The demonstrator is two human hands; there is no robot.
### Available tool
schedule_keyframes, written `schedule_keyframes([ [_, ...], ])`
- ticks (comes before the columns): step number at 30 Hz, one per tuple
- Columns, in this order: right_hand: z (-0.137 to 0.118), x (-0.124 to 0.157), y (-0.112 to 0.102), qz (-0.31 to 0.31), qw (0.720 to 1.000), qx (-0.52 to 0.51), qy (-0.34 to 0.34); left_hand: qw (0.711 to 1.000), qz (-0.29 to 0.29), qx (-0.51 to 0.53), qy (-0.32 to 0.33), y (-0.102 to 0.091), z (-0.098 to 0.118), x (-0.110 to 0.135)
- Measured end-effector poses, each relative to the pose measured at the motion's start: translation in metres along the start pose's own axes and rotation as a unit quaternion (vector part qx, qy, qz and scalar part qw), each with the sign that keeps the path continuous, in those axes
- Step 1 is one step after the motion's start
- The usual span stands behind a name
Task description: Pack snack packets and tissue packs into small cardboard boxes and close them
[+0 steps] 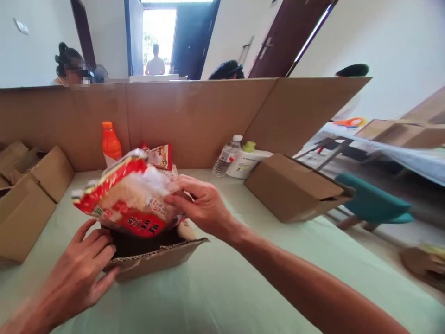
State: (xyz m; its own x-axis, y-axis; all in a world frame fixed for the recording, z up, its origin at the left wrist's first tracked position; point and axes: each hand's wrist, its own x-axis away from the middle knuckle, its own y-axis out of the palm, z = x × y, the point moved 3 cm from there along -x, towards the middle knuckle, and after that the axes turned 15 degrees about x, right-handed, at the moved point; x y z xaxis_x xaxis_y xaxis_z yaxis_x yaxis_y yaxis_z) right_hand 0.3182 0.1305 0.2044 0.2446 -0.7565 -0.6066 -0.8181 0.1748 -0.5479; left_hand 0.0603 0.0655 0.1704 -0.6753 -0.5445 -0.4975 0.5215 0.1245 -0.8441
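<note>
My right hand (pixel 203 202) pinches the right side of a red and clear printed food bag (pixel 130 199). The bag is tilted over the opening of a small cardboard box (pixel 156 264), and its near edge covers part of the inside. My left hand (pixel 83 269) is closed round the left corner of that box, with the thumb on the front side. A pale rounded thing (pixel 187 230) shows at the box's right end, too hidden to name. Behind the bag is a smaller red snack packet (pixel 160 157).
An orange bottle (pixel 111 144) stands back left. A clear water bottle (pixel 227 155) and a white pump bottle (pixel 246 162) lean beside a closed cardboard box (pixel 295 188). An open carton (pixel 31 204) is on the left. A tall cardboard screen (pixel 194 120) borders the table; people are beyond it.
</note>
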Motion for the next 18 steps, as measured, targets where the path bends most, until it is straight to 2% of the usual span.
schedule_keyframes([
  [2, -0.01, 0.004, -0.008, -0.064, 0.985, 0.141, -0.07, 1.0, 0.002, 0.004, 0.004, 0.001, -0.003, 0.008],
  [5, -0.028, 0.01, -0.016, -0.174, 0.925, 0.301, -0.152, 1.0, 0.006, 0.016, 0.026, 0.001, -0.006, 0.012],
  [7, -0.037, 0.011, -0.014, -0.239, 0.889, 0.348, -0.177, 0.999, 0.006, 0.025, 0.036, 0.001, -0.007, 0.011],
  [10, -0.039, 0.007, 0.008, -0.337, 0.846, 0.382, -0.16, 0.998, 0.004, 0.042, 0.037, 0.003, -0.007, 0.011],
  [14, -0.02, 0.006, 0.052, -0.477, 0.766, 0.415, -0.116, 0.998, 0.01, 0.066, 0.021, 0.009, -0.01, 0.019],
  [15, -0.014, 0.007, 0.058, -0.495, 0.756, 0.413, -0.113, 0.997, 0.015, 0.071, 0.017, 0.01, -0.011, 0.021],
  [16, -0.01, 0.008, 0.062, -0.497, 0.761, 0.401, -0.113, 0.997, 0.019, 0.076, 0.014, 0.012, -0.012, 0.024],
  [18, -0.005, 0.008, 0.059, -0.474, 0.798, 0.354, -0.117, 0.996, 0.03, 0.085, 0.015, 0.014, -0.014, 0.028],
])
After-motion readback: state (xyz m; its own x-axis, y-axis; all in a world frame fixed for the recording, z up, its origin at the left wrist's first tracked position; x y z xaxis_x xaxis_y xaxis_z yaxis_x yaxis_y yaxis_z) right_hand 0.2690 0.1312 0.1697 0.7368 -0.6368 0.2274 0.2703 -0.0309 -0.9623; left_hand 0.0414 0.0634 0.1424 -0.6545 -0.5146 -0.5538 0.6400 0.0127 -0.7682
